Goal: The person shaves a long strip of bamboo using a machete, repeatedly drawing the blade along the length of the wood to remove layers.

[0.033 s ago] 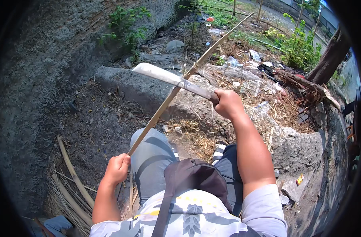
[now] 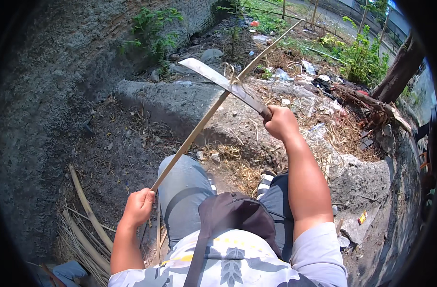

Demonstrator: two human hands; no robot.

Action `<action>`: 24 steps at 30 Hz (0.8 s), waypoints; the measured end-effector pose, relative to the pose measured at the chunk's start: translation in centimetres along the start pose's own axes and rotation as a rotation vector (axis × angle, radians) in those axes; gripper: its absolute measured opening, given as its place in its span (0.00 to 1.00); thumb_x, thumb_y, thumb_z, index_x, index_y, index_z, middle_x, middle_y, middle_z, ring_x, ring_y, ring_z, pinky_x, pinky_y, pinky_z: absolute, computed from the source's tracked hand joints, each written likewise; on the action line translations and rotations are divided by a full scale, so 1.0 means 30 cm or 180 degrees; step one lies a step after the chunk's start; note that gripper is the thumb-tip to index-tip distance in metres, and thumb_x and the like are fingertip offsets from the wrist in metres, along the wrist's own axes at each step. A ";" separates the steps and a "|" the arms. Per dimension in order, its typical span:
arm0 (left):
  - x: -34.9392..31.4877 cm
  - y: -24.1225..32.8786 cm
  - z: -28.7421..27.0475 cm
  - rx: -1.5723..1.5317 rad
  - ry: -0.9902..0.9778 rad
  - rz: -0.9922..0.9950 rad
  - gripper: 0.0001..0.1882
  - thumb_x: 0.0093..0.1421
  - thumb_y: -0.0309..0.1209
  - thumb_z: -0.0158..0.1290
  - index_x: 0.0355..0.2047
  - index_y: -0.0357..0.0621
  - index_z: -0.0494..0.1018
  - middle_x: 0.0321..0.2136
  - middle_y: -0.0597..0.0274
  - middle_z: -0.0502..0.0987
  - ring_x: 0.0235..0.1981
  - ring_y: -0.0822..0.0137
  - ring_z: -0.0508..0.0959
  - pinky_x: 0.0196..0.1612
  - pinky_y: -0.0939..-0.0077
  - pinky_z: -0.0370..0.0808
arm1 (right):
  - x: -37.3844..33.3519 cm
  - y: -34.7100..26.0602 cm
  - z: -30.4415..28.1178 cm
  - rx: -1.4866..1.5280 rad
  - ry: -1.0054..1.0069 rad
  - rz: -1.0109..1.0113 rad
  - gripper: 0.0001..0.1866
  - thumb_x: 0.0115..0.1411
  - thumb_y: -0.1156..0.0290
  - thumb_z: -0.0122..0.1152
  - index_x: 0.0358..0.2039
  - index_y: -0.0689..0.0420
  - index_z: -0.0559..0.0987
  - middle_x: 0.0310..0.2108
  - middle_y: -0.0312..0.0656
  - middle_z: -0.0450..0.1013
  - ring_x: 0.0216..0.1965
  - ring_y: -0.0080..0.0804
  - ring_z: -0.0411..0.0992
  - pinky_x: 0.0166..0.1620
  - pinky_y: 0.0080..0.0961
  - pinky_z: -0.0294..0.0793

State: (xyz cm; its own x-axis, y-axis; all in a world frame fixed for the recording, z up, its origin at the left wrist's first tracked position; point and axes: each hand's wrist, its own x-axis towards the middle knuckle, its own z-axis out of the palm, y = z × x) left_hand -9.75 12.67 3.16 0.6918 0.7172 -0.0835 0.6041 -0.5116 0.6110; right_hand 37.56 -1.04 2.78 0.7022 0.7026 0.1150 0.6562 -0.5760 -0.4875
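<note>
My left hand (image 2: 138,209) is closed around the near end of a long, thin strip of wood or bamboo (image 2: 193,135). The strip slants up and away to the right, past my left knee. In my right hand (image 2: 281,125) is the dark handle of a machete (image 2: 205,73), its broad pale blade pointing to the upper left. The blade crosses the strip beyond its middle and seems to touch it. Thin curled shavings (image 2: 231,74) stand up where the two meet.
A rough concrete ledge (image 2: 156,107) runs ahead of my knees. Cut strips (image 2: 87,210) lie at lower left beside a tall wall (image 2: 41,124). Litter, dry shavings (image 2: 247,167) and a tree trunk (image 2: 398,71) are around the right side.
The machete has shifted slightly right, and its blade tilts more steeply with the tip higher. The curl of shavings at the blade is larger. The strip has moved slightly to the left.
</note>
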 end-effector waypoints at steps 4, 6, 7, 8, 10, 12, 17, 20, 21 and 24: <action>-0.070 0.008 -0.016 0.0109 -0.0093 -0.0186 0.24 0.73 0.43 0.47 0.25 0.37 0.70 0.16 0.53 0.69 0.18 0.60 0.69 0.26 0.62 0.68 | 0.020 0.110 -0.020 0.0476 -0.0062 0.0632 0.14 0.52 0.68 0.61 0.40 0.55 0.84 0.36 0.54 0.80 0.40 0.55 0.79 0.44 0.45 0.76; -0.083 -0.004 0.005 0.0150 -0.0079 -0.0134 0.23 0.73 0.43 0.47 0.25 0.37 0.70 0.16 0.52 0.69 0.18 0.60 0.69 0.25 0.62 0.68 | 0.016 0.116 -0.005 0.0314 -0.0156 0.0610 0.15 0.52 0.67 0.61 0.40 0.55 0.84 0.36 0.54 0.81 0.41 0.55 0.79 0.45 0.45 0.76; -0.071 -0.018 0.020 0.0062 -0.0059 -0.0106 0.24 0.73 0.43 0.47 0.25 0.37 0.70 0.16 0.52 0.68 0.18 0.60 0.69 0.25 0.62 0.67 | 0.012 0.107 0.002 0.0242 -0.0061 0.0384 0.14 0.52 0.66 0.62 0.40 0.54 0.84 0.36 0.54 0.81 0.41 0.54 0.79 0.45 0.45 0.76; -0.059 -0.027 0.038 -0.0026 -0.0033 -0.0069 0.24 0.73 0.43 0.47 0.25 0.37 0.70 0.16 0.51 0.68 0.18 0.60 0.69 0.25 0.62 0.67 | 0.008 0.094 0.004 0.0169 0.0044 0.0155 0.14 0.53 0.66 0.62 0.40 0.54 0.84 0.36 0.53 0.81 0.41 0.54 0.79 0.45 0.45 0.76; -0.054 -0.039 0.052 -0.0070 -0.0064 -0.0069 0.24 0.73 0.44 0.47 0.26 0.37 0.71 0.15 0.55 0.69 0.18 0.65 0.68 0.24 0.64 0.67 | -0.016 0.038 0.004 0.0113 -0.0292 0.0054 0.13 0.53 0.63 0.64 0.40 0.50 0.84 0.36 0.51 0.81 0.41 0.53 0.79 0.46 0.46 0.77; -0.039 -0.043 0.060 -0.0443 -0.0091 -0.0124 0.25 0.74 0.45 0.46 0.26 0.38 0.72 0.15 0.62 0.68 0.19 0.71 0.68 0.24 0.67 0.67 | -0.036 0.005 0.040 0.0185 -0.0438 -0.0426 0.13 0.56 0.60 0.69 0.36 0.54 0.82 0.32 0.52 0.80 0.38 0.53 0.79 0.41 0.45 0.76; -0.087 -0.086 0.023 -0.1023 -0.0310 -0.0526 0.24 0.75 0.45 0.45 0.27 0.40 0.72 0.18 0.70 0.69 0.21 0.76 0.68 0.25 0.75 0.66 | -0.052 -0.079 0.117 0.0153 -0.0827 -0.1081 0.11 0.56 0.61 0.68 0.37 0.51 0.81 0.32 0.50 0.80 0.38 0.54 0.78 0.40 0.46 0.76; -0.107 -0.073 0.005 -0.1168 -0.0361 -0.0767 0.24 0.75 0.46 0.44 0.27 0.41 0.72 0.18 0.72 0.69 0.21 0.77 0.67 0.25 0.77 0.65 | -0.037 -0.080 0.111 -0.0072 -0.0669 -0.1428 0.10 0.54 0.61 0.68 0.34 0.51 0.81 0.32 0.50 0.79 0.37 0.55 0.78 0.40 0.48 0.76; -0.129 -0.091 0.009 -0.1107 -0.0324 -0.0851 0.25 0.74 0.46 0.45 0.26 0.40 0.72 0.17 0.68 0.69 0.20 0.74 0.68 0.25 0.73 0.66 | -0.041 -0.091 0.100 -0.0171 -0.0649 -0.1435 0.11 0.53 0.61 0.68 0.34 0.50 0.81 0.32 0.49 0.79 0.38 0.54 0.78 0.41 0.48 0.76; -0.160 -0.058 -0.017 -0.0093 0.0002 -0.0160 0.24 0.73 0.44 0.46 0.25 0.38 0.71 0.16 0.58 0.69 0.18 0.67 0.68 0.25 0.66 0.68 | -0.015 -0.050 0.107 -0.0528 -0.0968 -0.0995 0.10 0.47 0.70 0.64 0.34 0.50 0.81 0.35 0.47 0.80 0.42 0.50 0.79 0.46 0.45 0.78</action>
State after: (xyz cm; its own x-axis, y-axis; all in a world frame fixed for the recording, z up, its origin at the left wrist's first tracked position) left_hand -14.32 10.37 2.90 0.6606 0.7420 -0.1143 0.6263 -0.4608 0.6288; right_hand 35.37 0.84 0.68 0.3672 0.9294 -0.0366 0.8761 -0.3588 -0.3220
